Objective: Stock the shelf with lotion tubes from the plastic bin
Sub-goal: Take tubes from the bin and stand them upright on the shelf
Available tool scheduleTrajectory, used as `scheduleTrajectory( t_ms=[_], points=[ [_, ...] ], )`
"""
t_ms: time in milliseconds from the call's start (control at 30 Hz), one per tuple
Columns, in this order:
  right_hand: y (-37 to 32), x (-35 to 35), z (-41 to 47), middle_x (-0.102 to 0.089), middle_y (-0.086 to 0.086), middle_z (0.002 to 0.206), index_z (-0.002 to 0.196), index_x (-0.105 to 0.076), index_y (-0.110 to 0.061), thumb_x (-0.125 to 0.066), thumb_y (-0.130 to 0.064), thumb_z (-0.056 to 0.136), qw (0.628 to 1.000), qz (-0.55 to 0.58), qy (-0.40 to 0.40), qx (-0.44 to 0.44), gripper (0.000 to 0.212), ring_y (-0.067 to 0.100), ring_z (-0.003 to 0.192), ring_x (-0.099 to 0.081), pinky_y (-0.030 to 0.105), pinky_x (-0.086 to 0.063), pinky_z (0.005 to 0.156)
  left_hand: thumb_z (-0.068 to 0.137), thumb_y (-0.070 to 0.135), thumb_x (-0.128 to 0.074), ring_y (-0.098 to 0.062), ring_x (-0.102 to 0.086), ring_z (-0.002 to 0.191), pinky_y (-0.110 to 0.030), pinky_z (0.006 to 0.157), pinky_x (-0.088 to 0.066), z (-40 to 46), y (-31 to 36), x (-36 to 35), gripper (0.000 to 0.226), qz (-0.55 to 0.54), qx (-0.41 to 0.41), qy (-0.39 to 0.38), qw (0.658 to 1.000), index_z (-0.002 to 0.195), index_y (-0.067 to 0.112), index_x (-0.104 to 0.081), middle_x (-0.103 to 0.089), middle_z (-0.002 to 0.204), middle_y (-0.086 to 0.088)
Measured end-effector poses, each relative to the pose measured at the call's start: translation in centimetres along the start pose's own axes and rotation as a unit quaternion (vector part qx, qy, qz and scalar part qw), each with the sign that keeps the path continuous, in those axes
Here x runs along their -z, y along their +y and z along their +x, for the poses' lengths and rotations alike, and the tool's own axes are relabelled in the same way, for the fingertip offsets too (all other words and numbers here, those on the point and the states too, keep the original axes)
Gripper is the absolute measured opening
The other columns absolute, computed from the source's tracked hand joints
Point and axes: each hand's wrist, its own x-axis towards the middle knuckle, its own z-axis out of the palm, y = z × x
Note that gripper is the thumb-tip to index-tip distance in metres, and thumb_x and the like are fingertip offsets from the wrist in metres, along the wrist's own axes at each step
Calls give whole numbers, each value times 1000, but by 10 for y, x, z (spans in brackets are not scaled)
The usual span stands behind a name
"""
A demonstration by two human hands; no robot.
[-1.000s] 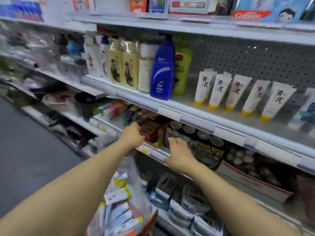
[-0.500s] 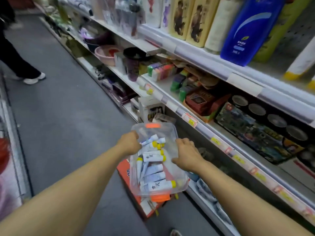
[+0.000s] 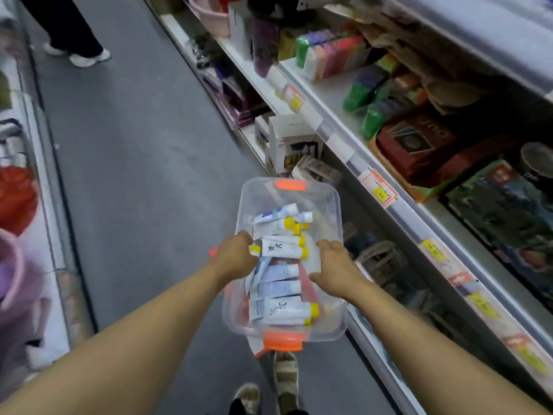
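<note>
Lotion tubes [image 3: 281, 248], white with yellow caps, lie piled inside the clear plastic bin [image 3: 335, 202], held above the aisle floor [image 3: 134, 145]. The left hand [image 3: 235, 257] has a closed grip on the bin's left rim; the right hand [image 3: 336, 269] grips its right rim. The shelf [image 3: 398, 211] runs just right of the bin.

Left hand [image 3: 236, 257] and right hand [image 3: 336, 271] curled, arms outstretched.

A second ago both hands reached toward the shelf edge; now the left hand [image 3: 236, 259] and right hand [image 3: 335, 271] grip the long rims of the clear plastic bin [image 3: 335, 205] of white yellow-capped lotion tubes [image 3: 284, 248], held above the grey floor [image 3: 134, 175].
</note>
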Motion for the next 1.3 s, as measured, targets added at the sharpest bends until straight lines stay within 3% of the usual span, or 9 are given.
scheduleTrajectory(
  t_ms=[367,533,933,1133,1300],
  points=[
    [31,-59,128,-43,14,129,134,-35,-11,-60,-17,82,998,36,-37,27,58,34,122,-42,37,-41,98,87,19,-60,-28,-53,114,-28,91,-40,87,-1,-59,44,-24,55,5,998,126,9,-44,-56,125,-13],
    [39,-100,172,-35,12,141,141,-27,-12,-55,-15,85,997,27,-68,12,62,32,130,-35,36,-35,104,84,18,-63,-28,-55,111,-30,90,-42,120,-11,-81,49,-64,74,35,995,128,8,-42,-56,123,-14],
    [45,-156,219,-30,14,134,131,-35,-11,-60,-16,86,997,-76,-28,3,52,33,122,-33,37,-31,102,85,15,-63,-26,-54,108,-27,79,-39,155,-33,-112,42,-43,76,19,996,122,11,-44,-58,119,-11],
    [42,-144,213,-43,16,129,129,-28,-6,-64,-12,84,995,28,-71,-65,58,34,117,-48,39,-41,90,87,20,-60,-29,-54,109,-30,84,-42,162,-35,-117,42,-23,72,8,997,123,7,-43,-56,121,-14],
    [37,-104,186,-43,16,127,128,-29,-6,-63,-17,86,989,123,0,-79,55,35,114,-49,39,-42,86,88,20,-57,-30,-53,110,-28,81,-41,173,-27,-117,43,-40,80,-11,996,127,9,-41,-57,122,-12]
  ],
)
